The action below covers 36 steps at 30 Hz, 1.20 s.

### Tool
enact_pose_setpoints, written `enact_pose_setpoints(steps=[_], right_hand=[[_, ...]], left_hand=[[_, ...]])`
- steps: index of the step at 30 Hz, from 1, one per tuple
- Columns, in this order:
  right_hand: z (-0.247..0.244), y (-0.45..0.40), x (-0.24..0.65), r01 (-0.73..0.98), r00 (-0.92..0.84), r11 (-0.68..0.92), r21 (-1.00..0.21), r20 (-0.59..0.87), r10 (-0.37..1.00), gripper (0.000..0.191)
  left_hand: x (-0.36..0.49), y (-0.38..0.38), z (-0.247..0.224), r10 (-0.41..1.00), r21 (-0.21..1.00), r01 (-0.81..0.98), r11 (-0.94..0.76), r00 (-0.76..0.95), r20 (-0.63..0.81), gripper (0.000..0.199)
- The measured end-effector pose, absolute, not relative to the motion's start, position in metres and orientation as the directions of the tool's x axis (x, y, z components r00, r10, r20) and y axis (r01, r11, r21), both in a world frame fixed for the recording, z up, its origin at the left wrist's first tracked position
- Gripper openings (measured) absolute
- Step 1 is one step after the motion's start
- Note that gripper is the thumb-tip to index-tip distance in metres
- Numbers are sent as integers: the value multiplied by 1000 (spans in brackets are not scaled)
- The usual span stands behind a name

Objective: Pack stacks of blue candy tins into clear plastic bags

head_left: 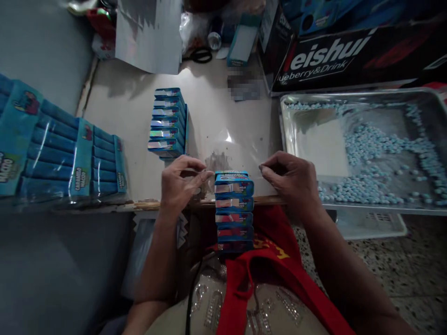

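Observation:
A row of small blue boxes (233, 203) runs from the table's front edge toward the person's body, between the two hands. My left hand (185, 180) is at the row's left, thumb and index finger pinched together, the thumb tip near the farthest box. What that pinch holds, if anything, is too small to make out. Right of the row, a little apart from it, my right hand (288, 179) is also closed in a pinch, its contents not discernible. Another stack of blue boxes (166, 123) stands on the table beyond my left hand.
Wrapped blue packs (59, 144) lie along the left of the table (216, 107). At right, a metal tray (284, 135) holds small pale-blue pieces, with a black carton (324, 60) behind it. Scissors (201, 55), papers (150, 37) and an upright blue box (242, 42) are at the back.

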State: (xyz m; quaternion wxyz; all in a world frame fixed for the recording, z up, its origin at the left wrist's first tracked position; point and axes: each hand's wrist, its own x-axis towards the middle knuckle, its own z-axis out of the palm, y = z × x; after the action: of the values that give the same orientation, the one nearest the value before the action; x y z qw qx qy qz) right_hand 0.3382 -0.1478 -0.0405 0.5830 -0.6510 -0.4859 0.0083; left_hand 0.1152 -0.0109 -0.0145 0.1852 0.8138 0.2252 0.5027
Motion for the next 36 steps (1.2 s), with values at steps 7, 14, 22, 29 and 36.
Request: enact_pose_setpoints(steps=[7, 14, 22, 29, 36], right_hand=[[-37, -120, 355, 541, 397, 126, -832, 385, 833, 6], [-46, -112, 363, 490, 423, 82, -868, 319, 848, 6], [-38, -147, 350, 623, 360, 109, -774, 408, 839, 8], [-46, -168, 318, 654, 472, 180, -735, 582, 661, 15], [-80, -162, 309, 907, 249, 269, -323, 928, 276, 10]], left_hand=[[179, 35, 16, 237, 411, 32, -911, 856, 459, 41], [182, 30, 20, 117, -110, 171, -979, 916, 383, 12], [108, -30, 2, 202, -35, 334, -942, 647, 735, 8], [123, -86, -16, 383, 86, 628, -773, 354, 853, 9], [124, -83, -44, 146, -39, 579, -814, 270, 952, 18]])
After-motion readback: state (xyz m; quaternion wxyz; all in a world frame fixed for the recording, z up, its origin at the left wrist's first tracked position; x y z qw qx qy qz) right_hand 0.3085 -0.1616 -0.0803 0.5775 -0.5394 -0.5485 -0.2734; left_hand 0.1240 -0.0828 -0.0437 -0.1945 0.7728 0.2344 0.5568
